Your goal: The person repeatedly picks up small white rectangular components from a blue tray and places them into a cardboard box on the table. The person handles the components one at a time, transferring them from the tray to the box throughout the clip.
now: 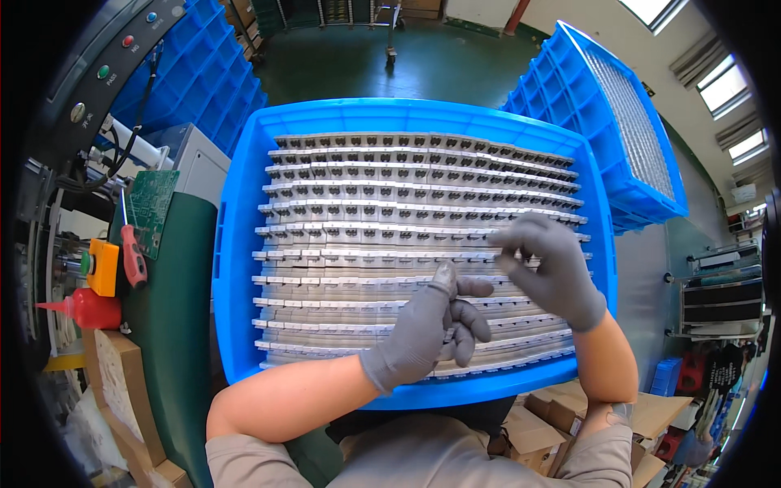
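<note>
A large blue plastic crate (415, 398) in front of me holds many rows of silvery metal parts (350, 281). Small black pieces (370, 232) sit along the rows in its far half; the nearer rows show few or none. My left hand (419, 329), in a grey glove, hovers palm inward over the near middle rows. Its fingers are curled and the thumb points up; whatever lies in the palm is hidden. Over the right side of the rows, my gloved right hand (557, 268) has its thumb and fingertips drawn together. Anything between them is too small to make out.
Another blue crate (549, 89) of similar parts stands at the far right. On the left are a green-topped bench (175, 301), a red-handled screwdriver (133, 256), a green circuit board (153, 207), a red bottle (93, 309) and a button panel (98, 89). Cardboard boxes (529, 431) lie near me.
</note>
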Available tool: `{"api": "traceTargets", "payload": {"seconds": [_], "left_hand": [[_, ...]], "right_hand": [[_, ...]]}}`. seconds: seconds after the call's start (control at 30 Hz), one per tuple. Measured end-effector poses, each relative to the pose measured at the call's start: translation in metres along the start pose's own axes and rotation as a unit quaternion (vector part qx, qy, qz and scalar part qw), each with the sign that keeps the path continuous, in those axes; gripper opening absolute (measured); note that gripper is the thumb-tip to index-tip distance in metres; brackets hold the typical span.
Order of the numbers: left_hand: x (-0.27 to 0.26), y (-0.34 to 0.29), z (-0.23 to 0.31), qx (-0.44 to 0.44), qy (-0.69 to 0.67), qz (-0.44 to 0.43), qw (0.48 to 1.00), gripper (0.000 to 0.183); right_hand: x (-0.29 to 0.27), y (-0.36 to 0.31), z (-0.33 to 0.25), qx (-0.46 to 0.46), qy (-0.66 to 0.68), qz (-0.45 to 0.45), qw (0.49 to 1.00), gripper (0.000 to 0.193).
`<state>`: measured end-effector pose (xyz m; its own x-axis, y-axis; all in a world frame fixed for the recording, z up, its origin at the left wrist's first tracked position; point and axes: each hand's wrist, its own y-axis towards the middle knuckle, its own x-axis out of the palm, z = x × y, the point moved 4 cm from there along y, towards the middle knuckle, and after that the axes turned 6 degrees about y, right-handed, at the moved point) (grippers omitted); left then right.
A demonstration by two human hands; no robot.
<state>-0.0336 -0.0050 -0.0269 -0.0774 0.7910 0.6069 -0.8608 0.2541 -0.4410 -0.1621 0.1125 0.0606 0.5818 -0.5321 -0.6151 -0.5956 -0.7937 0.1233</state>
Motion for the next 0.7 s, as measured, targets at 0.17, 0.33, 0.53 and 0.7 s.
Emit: {"api": "traceTargets", "payload": {"seconds": [0.17, 0.33, 0.53, 0.7], "left_hand": [[0.0, -0.002, 0.002, 0.019, 0.028, -0.013, 0.999, 0.078], [0.007, -0.004, 0.005, -0.027, 0.046, 0.038, 0.998, 0.076], [0.001, -0.005, 0.0, -0.002, 0.022, 0.022, 1.0, 0.069], [0.007, -0.006, 0.005, -0.025, 0.079, 0.032, 0.996, 0.059]], "right_hand": [[0.036, -0.013, -0.031, -0.075, -0.037, -0.155, 0.984, 0.017], [0.056, -0.02, -0.039, -0.081, -0.134, -0.213, 0.964, 0.014], [0.038, -0.012, -0.044, -0.082, -0.07, -0.198, 0.974, 0.012], [-0.001, 0.012, 0.011, -0.067, -0.076, 0.072, 0.992, 0.009]]}}
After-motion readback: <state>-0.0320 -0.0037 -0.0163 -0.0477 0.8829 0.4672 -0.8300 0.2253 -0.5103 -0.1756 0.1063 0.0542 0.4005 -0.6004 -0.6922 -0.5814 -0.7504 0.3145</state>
